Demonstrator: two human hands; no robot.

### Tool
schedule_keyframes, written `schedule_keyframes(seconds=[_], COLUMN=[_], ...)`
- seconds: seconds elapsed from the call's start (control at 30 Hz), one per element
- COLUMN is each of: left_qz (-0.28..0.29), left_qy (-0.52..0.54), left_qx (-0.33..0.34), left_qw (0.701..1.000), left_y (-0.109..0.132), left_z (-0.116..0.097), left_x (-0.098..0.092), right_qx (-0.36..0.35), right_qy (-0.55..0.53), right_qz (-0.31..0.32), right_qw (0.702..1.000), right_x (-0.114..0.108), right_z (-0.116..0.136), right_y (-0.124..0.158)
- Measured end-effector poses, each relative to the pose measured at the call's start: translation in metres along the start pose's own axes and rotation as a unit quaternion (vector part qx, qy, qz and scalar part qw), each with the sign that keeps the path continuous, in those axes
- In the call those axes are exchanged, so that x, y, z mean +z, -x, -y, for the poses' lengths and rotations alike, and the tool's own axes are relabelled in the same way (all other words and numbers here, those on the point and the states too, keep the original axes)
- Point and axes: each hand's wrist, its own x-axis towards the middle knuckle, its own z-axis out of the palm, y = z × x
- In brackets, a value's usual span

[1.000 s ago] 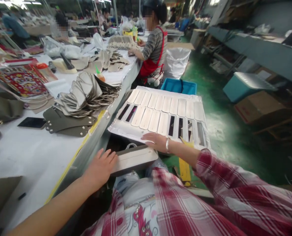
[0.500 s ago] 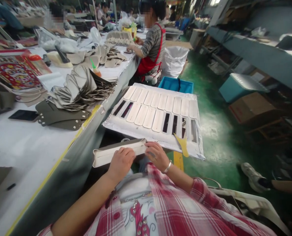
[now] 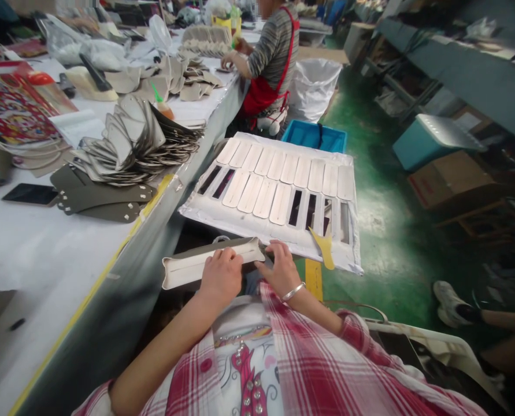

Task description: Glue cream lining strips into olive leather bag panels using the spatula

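A long narrow piece (image 3: 183,270), cream inside and dark grey-brown outside, with raised edges and a slit-like line along its bottom, lies tilted in front of my body. My left hand (image 3: 222,276) is closed on its middle, with curled fingers pressing into the cream side. At the right end of the piece is my right hand (image 3: 281,267), thumb and fingers apart around the corner; whether the fingertips touch it is hard to see. Just beyond is a white-covered board (image 3: 257,225) bearing two rows of cream rounded strips (image 3: 280,203) and several dark slots.
A yellow flat tool (image 3: 324,247) lies on the board's front right edge. On the left table (image 3: 88,254) are stacked grey pieces (image 3: 131,138) and a phone (image 3: 29,194). A co-worker (image 3: 270,58) sits ahead beside a blue crate (image 3: 315,137). Boxes (image 3: 452,179) stand right.
My right thumb and fingers have spread from their pinch at the piece's right corner. My left hand stays on the middle. The camera view has tipped down slightly.
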Motion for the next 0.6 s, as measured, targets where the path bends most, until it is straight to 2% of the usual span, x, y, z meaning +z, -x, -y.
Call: schedule_keyframes(seconds=[0.07, 0.1, 0.17, 0.23, 0.3, 0.4, 0.43, 0.5, 0.6], left_qz=[0.013, 0.017, 0.022, 0.033, 0.051, 0.071, 0.072, 0.071, 0.065], left_qy=[-0.001, -0.002, -0.006, -0.005, 0.005, 0.025, 0.031, 0.04, 0.065], left_qx=[-0.007, -0.01, -0.014, -0.01, -0.003, 0.001, 0.002, 0.006, -0.012], left_qw=[1.0, 1.0, 1.0, 0.999, 0.999, 0.997, 0.997, 0.997, 0.996], left_y=[-0.002, -0.002, -0.003, -0.004, -0.006, -0.01, -0.012, -0.016, -0.017], left_z=[-0.001, -0.001, 0.0, 0.002, 0.005, 0.009, 0.01, 0.011, 0.016], left_x=[-0.002, -0.002, -0.002, -0.003, -0.003, -0.003, -0.002, -0.001, 0.001], right_qx=[0.089, 0.132, 0.209, 0.281, 0.357, 0.453, 0.471, 0.486, 0.477], right_qy=[0.017, 0.001, -0.075, -0.178, -0.284, -0.42, -0.444, -0.474, -0.497], right_qz=[0.05, 0.11, 0.251, 0.341, 0.355, 0.327, 0.32, 0.307, 0.287], right_qw=[0.995, 0.985, 0.942, 0.879, 0.816, 0.715, 0.692, 0.667, 0.666], right_x=[-0.003, -0.005, -0.004, -0.001, 0.005, 0.015, 0.017, 0.022, 0.027], right_z=[0.003, 0.004, 0.008, 0.012, 0.015, 0.02, 0.023, 0.031, 0.044], right_y=[-0.002, -0.003, -0.004, -0.004, -0.003, -0.002, -0.002, -0.002, -0.003])
